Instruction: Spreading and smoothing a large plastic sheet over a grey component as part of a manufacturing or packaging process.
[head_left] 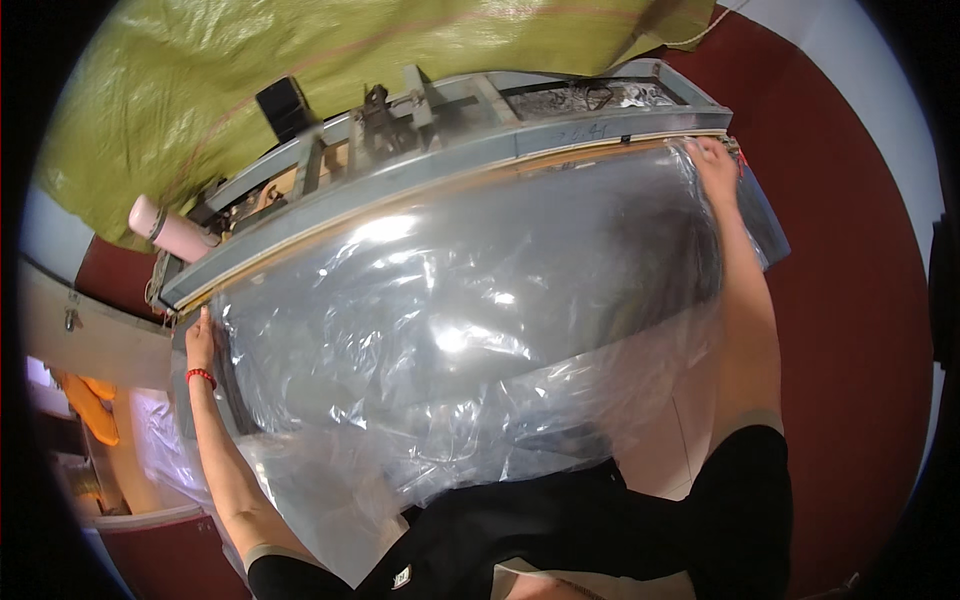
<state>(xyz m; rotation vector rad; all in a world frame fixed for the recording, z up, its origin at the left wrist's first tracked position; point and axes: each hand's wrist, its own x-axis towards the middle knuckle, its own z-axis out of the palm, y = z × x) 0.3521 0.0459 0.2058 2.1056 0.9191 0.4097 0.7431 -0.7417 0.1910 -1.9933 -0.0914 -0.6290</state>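
Note:
A large clear plastic sheet or bag (450,290) lies spread over a grey surface in front of me, wrinkled and shiny, its near part hanging toward my body. My right hand (716,170) is closed on the far right corner of the plastic, close to the metal frame. At the far left corner, my left hand (200,345) is closed at the edge of the plastic, thumb pointing up; a red bead bracelet (201,377) circles that wrist. The plastic stretches between both hands along a long grey metal bar (450,158) with a pale strip on its near edge.
Behind the bar is an open metal frame with brackets (420,105). A pink bottle (168,226) stands at its left end, and a dark phone (284,108) leans behind it. Yellow-green woven sheeting (330,50) covers the back. Orange items (92,405) sit on a shelf at left.

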